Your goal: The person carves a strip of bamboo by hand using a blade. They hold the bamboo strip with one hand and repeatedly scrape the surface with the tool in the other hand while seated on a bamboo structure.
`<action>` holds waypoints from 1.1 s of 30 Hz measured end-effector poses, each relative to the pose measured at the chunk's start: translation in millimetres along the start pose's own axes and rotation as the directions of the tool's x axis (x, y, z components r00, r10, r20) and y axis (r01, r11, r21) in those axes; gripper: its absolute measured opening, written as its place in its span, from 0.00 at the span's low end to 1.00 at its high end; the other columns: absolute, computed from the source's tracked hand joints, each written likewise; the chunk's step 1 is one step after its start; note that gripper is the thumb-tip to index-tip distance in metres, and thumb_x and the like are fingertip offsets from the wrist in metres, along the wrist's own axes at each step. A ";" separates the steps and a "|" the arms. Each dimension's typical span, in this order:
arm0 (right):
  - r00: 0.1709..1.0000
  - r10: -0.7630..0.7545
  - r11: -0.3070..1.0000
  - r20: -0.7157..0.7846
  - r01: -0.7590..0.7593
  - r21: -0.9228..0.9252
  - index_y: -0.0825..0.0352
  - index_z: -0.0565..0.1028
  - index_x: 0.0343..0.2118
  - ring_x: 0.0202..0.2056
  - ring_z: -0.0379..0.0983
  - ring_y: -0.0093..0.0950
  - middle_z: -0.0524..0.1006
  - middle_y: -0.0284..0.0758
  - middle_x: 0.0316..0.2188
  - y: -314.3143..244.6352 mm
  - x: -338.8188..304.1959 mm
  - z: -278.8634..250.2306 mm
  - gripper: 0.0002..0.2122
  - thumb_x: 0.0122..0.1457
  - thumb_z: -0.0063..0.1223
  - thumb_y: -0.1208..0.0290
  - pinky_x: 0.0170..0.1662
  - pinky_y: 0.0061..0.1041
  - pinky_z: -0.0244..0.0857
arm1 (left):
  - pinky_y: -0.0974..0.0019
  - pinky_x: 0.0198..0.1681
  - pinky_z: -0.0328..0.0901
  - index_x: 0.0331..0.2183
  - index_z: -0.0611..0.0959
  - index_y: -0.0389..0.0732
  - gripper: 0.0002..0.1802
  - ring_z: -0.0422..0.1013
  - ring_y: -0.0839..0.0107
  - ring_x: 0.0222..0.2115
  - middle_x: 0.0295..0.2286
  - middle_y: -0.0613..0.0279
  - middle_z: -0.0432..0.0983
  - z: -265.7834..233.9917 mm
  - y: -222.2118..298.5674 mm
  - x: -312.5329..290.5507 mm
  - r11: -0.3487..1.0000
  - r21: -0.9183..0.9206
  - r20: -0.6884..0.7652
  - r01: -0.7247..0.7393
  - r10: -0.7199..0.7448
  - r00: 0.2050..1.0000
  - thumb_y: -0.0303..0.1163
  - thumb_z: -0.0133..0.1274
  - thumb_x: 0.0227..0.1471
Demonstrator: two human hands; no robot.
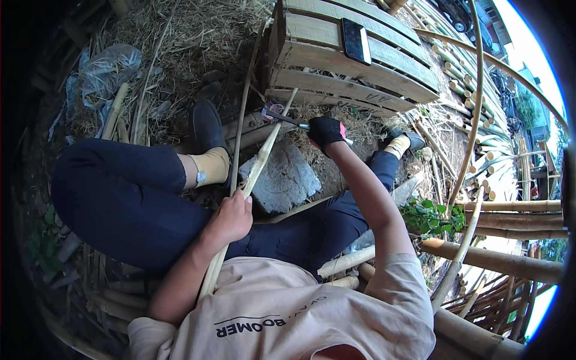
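My bare left hand (pixel 231 219) is closed round a long pale bamboo strip (pixel 262 155). The strip runs from beside my shirt, up past my hand and toward the wooden crate. My right hand (pixel 326 131), in a black glove with red on it, grips a knife (pixel 290 120). Its narrow dark blade points left and crosses the strip near its far part; whether it cuts into the wood cannot be made out. A flat grey stone (pixel 282 179) lies on the ground between my legs, just right of the strip.
A slatted wooden crate (pixel 354 75) stands ahead, with a black phone (pixel 356 41) on top. Another thin bamboo length (pixel 240 123) leans left of the strip. Cut bamboo poles (pixel 498 264) lie at the right. Crumpled plastic (pixel 108 75) and dry straw (pixel 186 36) cover ground at the far left.
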State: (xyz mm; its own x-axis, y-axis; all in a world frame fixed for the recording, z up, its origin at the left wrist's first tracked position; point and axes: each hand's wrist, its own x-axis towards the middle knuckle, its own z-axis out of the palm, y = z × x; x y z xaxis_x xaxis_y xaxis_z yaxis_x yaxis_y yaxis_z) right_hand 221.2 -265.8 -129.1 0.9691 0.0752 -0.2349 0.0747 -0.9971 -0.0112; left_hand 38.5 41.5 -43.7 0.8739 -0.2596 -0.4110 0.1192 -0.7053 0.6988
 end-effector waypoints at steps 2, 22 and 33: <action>0.998 -0.058 0.998 -0.028 0.059 0.033 0.58 0.83 0.35 0.36 0.81 0.46 0.83 0.43 0.31 -13.9 -13.2 4.9 0.10 0.54 0.55 0.62 0.39 0.44 0.74 | 0.37 0.44 0.67 0.40 0.74 0.28 0.18 0.73 0.31 0.39 0.32 0.28 0.77 -3.4 2.2 -3.2 0.999 -0.003 0.033 0.054 -0.054 0.998 0.38 0.43 0.66; 0.917 -0.388 0.914 0.093 0.370 0.167 0.57 0.83 0.35 0.36 0.81 0.46 0.83 0.42 0.32 -18.4 -43.8 4.3 0.09 0.55 0.56 0.62 0.42 0.43 0.74 | 0.36 0.42 0.67 0.38 0.72 0.27 0.16 0.74 0.30 0.36 0.29 0.28 0.77 0.2 -1.0 -4.9 0.998 0.048 -0.020 -0.028 0.029 0.999 0.35 0.44 0.65; 0.944 -0.323 0.946 0.062 0.320 0.049 0.57 0.83 0.38 0.37 0.80 0.47 0.83 0.44 0.33 -8.3 -24.9 -4.6 0.13 0.58 0.55 0.56 0.41 0.43 0.74 | 0.37 0.39 0.66 0.37 0.73 0.29 0.16 0.74 0.32 0.34 0.28 0.29 0.77 -2.8 2.9 -3.8 0.999 -0.017 0.029 0.033 -0.033 0.999 0.36 0.44 0.66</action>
State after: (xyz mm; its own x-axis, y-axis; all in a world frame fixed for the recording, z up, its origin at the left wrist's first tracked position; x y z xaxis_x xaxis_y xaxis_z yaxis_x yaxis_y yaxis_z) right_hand 197.5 -259.3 -118.7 0.8766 0.3926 -0.2784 0.3696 -0.9196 -0.1330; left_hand 36.8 42.3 -38.5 0.8553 -0.2555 -0.4507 0.1561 -0.7025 0.6944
